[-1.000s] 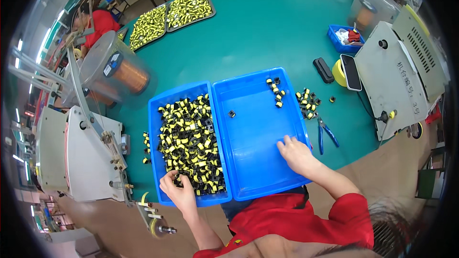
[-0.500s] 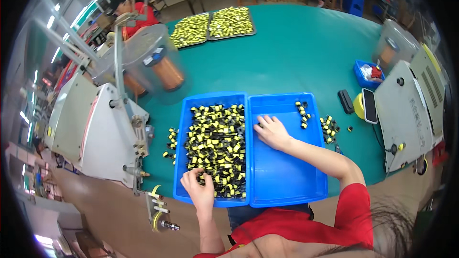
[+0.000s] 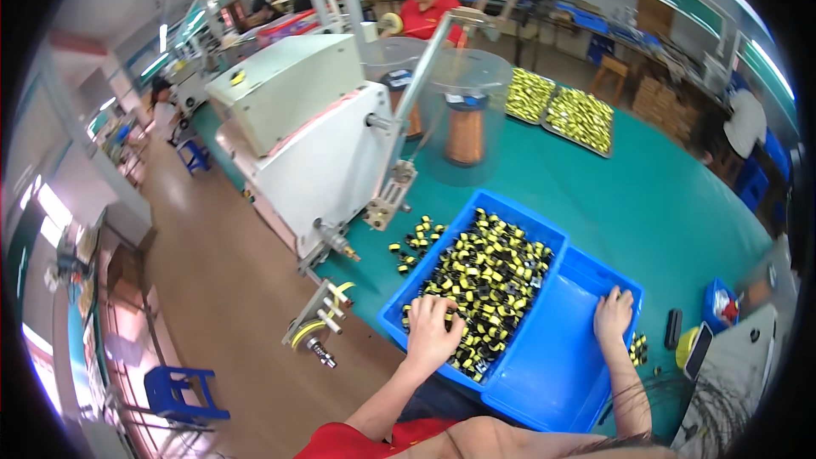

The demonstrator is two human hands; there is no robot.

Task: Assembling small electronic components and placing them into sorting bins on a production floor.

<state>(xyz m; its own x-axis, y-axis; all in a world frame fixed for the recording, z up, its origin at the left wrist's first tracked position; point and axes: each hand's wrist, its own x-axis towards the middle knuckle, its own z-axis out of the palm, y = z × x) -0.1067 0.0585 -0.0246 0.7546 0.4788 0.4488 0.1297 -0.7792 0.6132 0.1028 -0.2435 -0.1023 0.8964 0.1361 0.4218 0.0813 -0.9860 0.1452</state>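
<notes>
The left hand (image 3: 432,331) lay curled over yellow-and-black components (image 3: 489,276) in the left blue tray (image 3: 399,316); its grip could not be told. The right hand (image 3: 614,314) rested open, fingers spread, on the nearly empty right blue tray (image 3: 544,365). Beyond stood a white machine (image 3: 319,149).

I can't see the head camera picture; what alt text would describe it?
A person's left hand rests on yellow-and-black parts filling one blue bin, while the right hand rests in a nearly bare second blue bin on a green table.

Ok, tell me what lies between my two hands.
Head view: between left hand and right hand lie yellow-black components, the bins' shared rims, and bare blue plastic bin floor.
</notes>
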